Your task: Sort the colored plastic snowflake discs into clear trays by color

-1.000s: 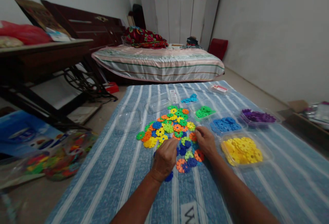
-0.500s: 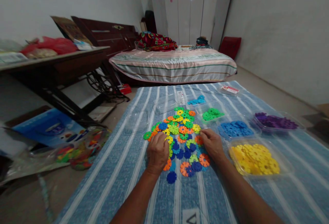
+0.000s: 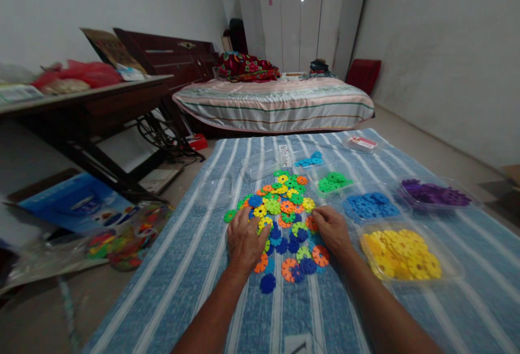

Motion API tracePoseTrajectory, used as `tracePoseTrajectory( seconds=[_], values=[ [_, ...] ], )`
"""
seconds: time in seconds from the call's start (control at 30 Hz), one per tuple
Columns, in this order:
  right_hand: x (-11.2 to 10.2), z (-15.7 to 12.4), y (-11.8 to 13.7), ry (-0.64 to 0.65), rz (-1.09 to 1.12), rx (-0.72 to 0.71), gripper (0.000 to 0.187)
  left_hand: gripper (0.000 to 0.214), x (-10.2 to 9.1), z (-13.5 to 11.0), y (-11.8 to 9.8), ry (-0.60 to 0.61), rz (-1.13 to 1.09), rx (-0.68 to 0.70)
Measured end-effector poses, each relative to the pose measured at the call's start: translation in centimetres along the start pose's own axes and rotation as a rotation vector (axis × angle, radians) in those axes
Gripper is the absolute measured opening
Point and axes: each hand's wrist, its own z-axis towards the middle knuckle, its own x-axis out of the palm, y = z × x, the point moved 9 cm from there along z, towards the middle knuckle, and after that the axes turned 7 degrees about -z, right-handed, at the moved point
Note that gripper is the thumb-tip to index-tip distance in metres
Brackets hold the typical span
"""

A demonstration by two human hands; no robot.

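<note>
A heap of mixed coloured plastic snowflake discs (image 3: 284,207) lies on a blue striped cloth (image 3: 195,267). My left hand (image 3: 245,239) rests flat on the heap's left edge, fingers spread over yellow and orange discs. Over the right edge sits my right hand (image 3: 333,229), its fingers curled onto an orange disc. Clear trays to the right hold sorted discs: yellow (image 3: 402,253), blue (image 3: 371,205), purple (image 3: 434,193), green (image 3: 333,181) and light blue (image 3: 309,159).
Empty clear trays (image 3: 215,187) sit left of and behind the heap. A bag of more discs (image 3: 122,237) and a blue box (image 3: 77,210) lie on the floor at left, beside a dark table (image 3: 81,104). A bed (image 3: 276,102) stands behind.
My left hand slid left across the heap and opened from a loose fist to flat fingers. My right hand stayed at the right edge. The view turned slightly left.
</note>
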Motion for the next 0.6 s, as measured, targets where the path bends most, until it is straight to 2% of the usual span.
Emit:
tracePoseTrajectory(
  seconds=[0.2, 0.27, 0.33, 0.4, 0.5, 0.6],
  values=[
    [0.0, 0.0, 0.2, 0.007, -0.006, -0.005, 0.031, 0.013, -0.4, 0.2, -0.3, -0.078, -0.207, 0.077],
    [0.0, 0.0, 0.1, 0.005, -0.01, -0.002, 0.031, 0.008, -1.0, 0.3, -0.2, -0.114, -0.314, 0.07],
    [-0.1, 0.0, 0.0, 0.0, -0.013, 0.002, 0.031, 0.013, -1.5, 0.5, -0.1, -0.118, -0.42, 0.033],
    [0.0, 0.0, 0.0, -0.003, -0.016, 0.004, 0.032, 0.019, -1.8, 0.7, 0.0, -0.081, -0.522, -0.039],
    [0.0, 0.1, 0.0, -0.001, -0.028, 0.002, 0.032, 0.022, -1.4, 1.0, -0.9, 0.043, -0.703, -0.2],
    [0.0, 0.1, 0.0, 0.003, -0.043, -0.016, 0.032, 0.02, -0.7, 1.4, -4.7, 0.182, -0.893, -0.298]
  ],
)
